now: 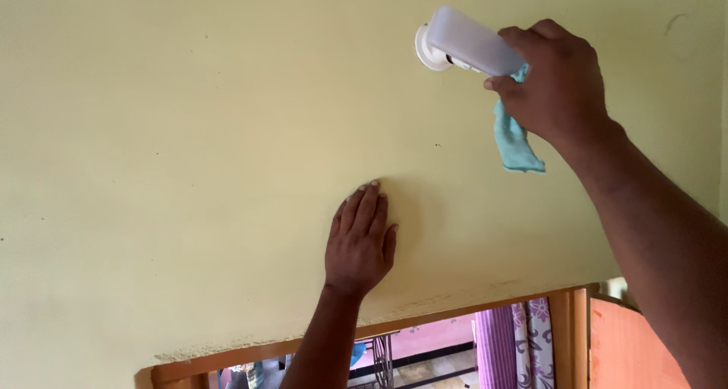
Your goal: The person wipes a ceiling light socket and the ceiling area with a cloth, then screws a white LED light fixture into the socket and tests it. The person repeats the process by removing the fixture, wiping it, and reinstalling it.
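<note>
A big pale yellow wall [189,131] fills most of the view. It looks smooth, with a few tiny dark specks. High on the wall sits a white lamp [466,44] on a round white base. The right hand [557,82] is up at the lamp, with its fingers curled tight around a small blue cloth [516,142]. The cloth touches the lamp's end and hangs down below the hand. Lower down, the left hand [360,241] lies flat on the wall, fingers straight and close together, holding nothing. Under it the paint is rough and chipped along a brown wooden door frame [455,317]. Through the doorway there is a purple curtain [497,343] and a pink wall, far off.
</note>
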